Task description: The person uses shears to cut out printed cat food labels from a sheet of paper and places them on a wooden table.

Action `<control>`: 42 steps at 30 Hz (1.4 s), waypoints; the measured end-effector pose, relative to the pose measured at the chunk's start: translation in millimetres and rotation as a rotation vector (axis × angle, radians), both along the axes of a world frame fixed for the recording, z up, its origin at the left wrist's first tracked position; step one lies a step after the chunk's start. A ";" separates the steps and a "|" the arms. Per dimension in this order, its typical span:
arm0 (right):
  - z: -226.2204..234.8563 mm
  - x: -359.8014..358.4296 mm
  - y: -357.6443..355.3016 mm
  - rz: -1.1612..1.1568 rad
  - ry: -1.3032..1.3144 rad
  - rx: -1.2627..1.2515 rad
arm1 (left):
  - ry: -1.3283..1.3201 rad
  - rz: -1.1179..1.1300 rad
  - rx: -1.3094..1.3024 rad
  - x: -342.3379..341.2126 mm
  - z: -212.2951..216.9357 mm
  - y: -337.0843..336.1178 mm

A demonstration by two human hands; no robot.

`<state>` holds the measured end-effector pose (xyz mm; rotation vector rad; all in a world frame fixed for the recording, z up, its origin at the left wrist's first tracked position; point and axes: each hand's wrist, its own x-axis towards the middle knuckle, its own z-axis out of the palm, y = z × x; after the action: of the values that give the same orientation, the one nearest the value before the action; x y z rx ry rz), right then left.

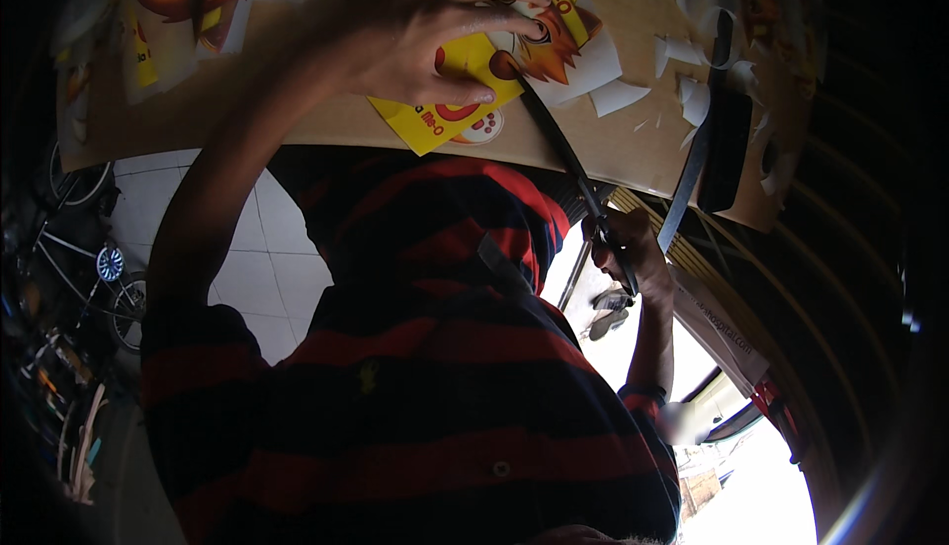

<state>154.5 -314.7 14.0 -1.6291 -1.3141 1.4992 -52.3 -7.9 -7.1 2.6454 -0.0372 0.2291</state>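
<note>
My left hand [420,36] lies over a yellow printed sticker sheet [420,127] on the brown table, its fingers stretched out and apart. Beside the fingers, the sheet shows an orange cartoon animal [547,56] with a white margin. In my right hand [638,247], at the table's near edge, is a pair of long dark scissors [563,145], the fingers closed round the handles. The blades point up and left, their tips meeting the sheet just right of my left hand. Whether the blades are parted is hard to see.
White paper scraps [620,97] lie on the brown table surface [326,135]. At its right edge are a grey metal strip [684,189] and a black oblong object [727,155]. More printed pieces [213,6] lie at the far left. A bicycle [94,273] stands on the left beyond the tiled floor.
</note>
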 end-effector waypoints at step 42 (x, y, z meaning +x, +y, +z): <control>-34.1 -42.1 -30.7 -0.311 0.344 -0.060 | -0.009 0.416 -0.223 -2.1 10.9 -84.9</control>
<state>112.4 -345.3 -20.1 -1.4509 -0.7972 1.5483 -54.3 -92.7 3.8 2.4031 0.5096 0.3594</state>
